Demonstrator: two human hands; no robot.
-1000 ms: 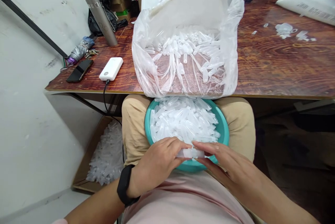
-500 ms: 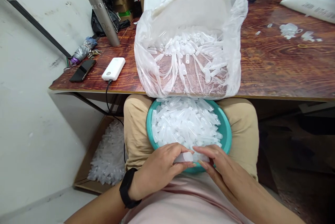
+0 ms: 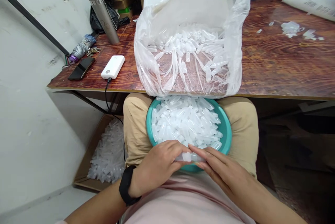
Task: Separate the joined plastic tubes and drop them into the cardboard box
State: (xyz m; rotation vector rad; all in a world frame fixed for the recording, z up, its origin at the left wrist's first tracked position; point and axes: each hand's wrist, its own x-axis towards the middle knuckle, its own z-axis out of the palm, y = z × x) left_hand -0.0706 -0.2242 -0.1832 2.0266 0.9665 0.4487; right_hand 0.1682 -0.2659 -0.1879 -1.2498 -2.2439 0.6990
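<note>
A teal bowl (image 3: pixel 226 134) rests on my lap, heaped with several small clear plastic tubes (image 3: pixel 185 121). My left hand (image 3: pixel 157 166), a black band on its wrist, is closed on a small bunch of tubes (image 3: pixel 188 156) at the bowl's near rim. My right hand (image 3: pixel 221 171) meets it from the right, fingers pinched on the same bunch. Just above the bowl, a large clear plastic bag (image 3: pixel 191 39) lies open on the wooden table (image 3: pixel 282 67), with more tubes inside.
On the table's left stand a metal flask (image 3: pixel 101 13), a white power bank (image 3: pixel 113 67) with a cable, a black phone (image 3: pixel 81 68) and keys. A cardboard box (image 3: pixel 104 154) of tubes sits on the floor at my left. Plastic scraps (image 3: pixel 290 28) lie far right.
Both hands stay at the bowl's near rim, shifting the bunch of tubes slightly between the fingers. The view has swayed a little.
</note>
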